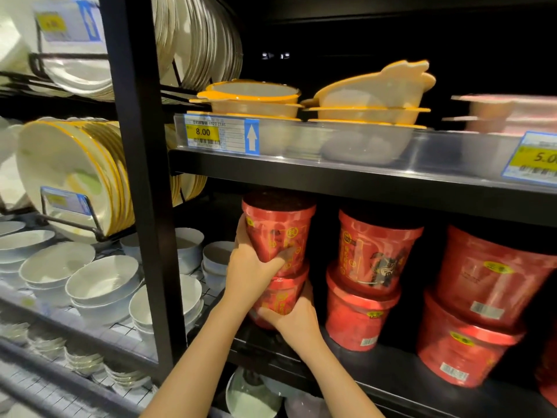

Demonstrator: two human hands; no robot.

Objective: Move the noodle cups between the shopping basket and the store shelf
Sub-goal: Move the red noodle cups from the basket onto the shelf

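Our left hand (251, 267) grips the upper red noodle cup (278, 227), our right hand (294, 319) grips the lower cup (278, 297), stacked on the shelf (391, 372).

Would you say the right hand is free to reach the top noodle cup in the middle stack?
Probably not yet: the right hand grips the lower cup of the left stack. The middle top cup stands beside it, unblocked.

Definitely a shop. Black shelves (331, 173) carry yellow price tags (202, 132), with stacked red noodle cups (376, 251) below. Racks of plates (75, 176) and bowls (102, 282) sit alongside.
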